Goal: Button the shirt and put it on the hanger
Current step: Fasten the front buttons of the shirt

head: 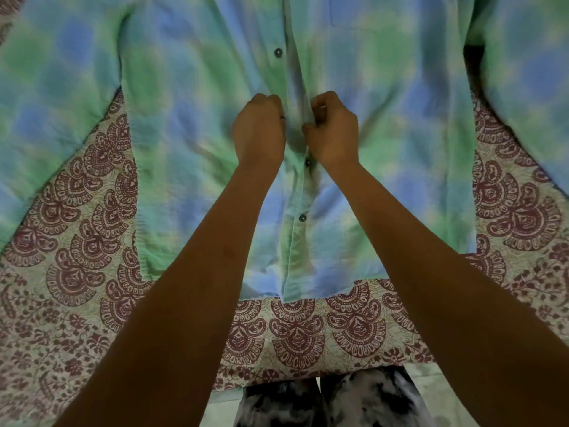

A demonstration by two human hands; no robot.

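1. I am looking down at the shirt (pixel 184 124), a green and blue tie-dyed one. It is lying front up and spread flat, hem nearest me and sleeves reaching out to both sides.
2. The lowest button (pixel 302 217) and the middle button (pixel 308 162) are sitting closed on the front strip. The upper button (pixel 278 52) is lying bare beside the strip.
3. My left hand (pixel 258 131) is curling its fingers tightly onto the shirt's left front edge, between the middle and upper buttons.
4. My right hand (pixel 332 127) is pinching the overlapping edge with thumb and fingers closed on the cloth, almost touching the other hand.
5. The bedspread (pixel 77 272), maroon paisley on cream, is lying under the shirt.
6. Black and white trousers (pixel 369 402) are showing at the bottom edge.
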